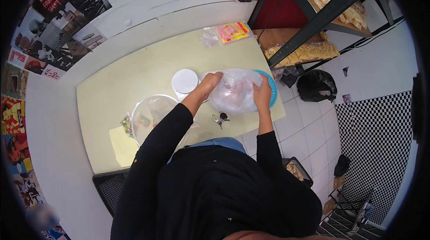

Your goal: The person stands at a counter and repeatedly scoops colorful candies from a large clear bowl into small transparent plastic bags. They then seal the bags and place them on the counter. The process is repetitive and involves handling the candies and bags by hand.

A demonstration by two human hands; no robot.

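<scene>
My left hand [212, 82] grips the upper left edge of a large clear plastic bag [235, 95] with something pinkish inside. At the bag's right side my right hand [263, 92] holds its rim. Behind the bag and my right hand shows the edge of a blue plastic basin or lid [273, 89]. Left of my left hand stands a round white container or scale [184, 81]. A set of keys [220, 119] lies just below the bag. Further left, a clear round tub [137, 119] holds plastic bags, partly hidden by my left arm.
Red and yellow plastic packaging [233, 32] lies at the table's back edge. A small bag of coloured sweets [126, 125] and a yellow sheet [121, 146] are at the left. Shelves with bagged snacks [302, 54] stand right, beside a black bag [316, 85] on the floor.
</scene>
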